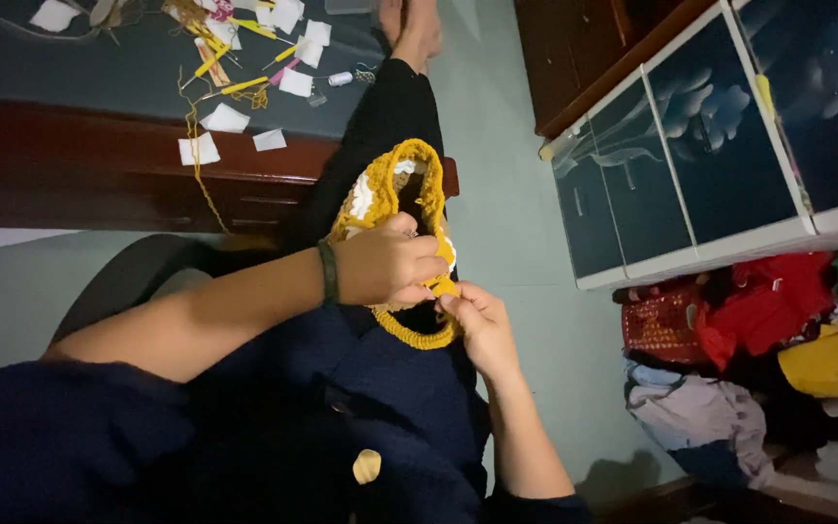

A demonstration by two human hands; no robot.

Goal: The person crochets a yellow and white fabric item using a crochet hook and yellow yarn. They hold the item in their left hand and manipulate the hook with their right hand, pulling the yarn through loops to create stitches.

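Yellow crochet piece (395, 199) on our lap — soft, light, floppy. Left hand (385, 262) closed around its middle; right hand (482, 325) pinches lower edge, perhaps with hook. We judge rim firmest to grip.

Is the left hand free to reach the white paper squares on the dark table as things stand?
Probably not right away: the left hand is closed on the yellow crochet piece over the lap, while the paper squares lie apart on the table.

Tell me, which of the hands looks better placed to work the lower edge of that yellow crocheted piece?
Probably the right hand: its fingertips pinch the lower rim of the yellow and white crocheted piece, while the left hand grips the middle, steadying it.
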